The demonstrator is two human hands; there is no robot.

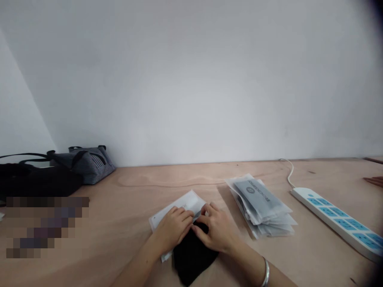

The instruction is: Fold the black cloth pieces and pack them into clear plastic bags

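A translucent zip bag [191, 198] lies on the table in front of me, mostly under my hands. Partly at its mouth is a folded black cloth [194, 257], whose lower end sticks out toward me. My left hand [176, 224] is closed with its fingers curled over the bag's edge. Close beside it, my right hand [218, 228] pinches the cloth's upper end between thumb and fingers, at the bag's opening. The fingertips of both hands nearly meet there, so the exact grip is partly hidden. A silver bangle circles my right wrist.
A stack of filled translucent zip bags [263, 203] lies to the right. Beyond it runs a white power strip [335, 223] with blue sockets. At the left are a striped bag [92, 163] and a black bag [38, 181]. Another person's fingers [374, 180] show at the right edge.
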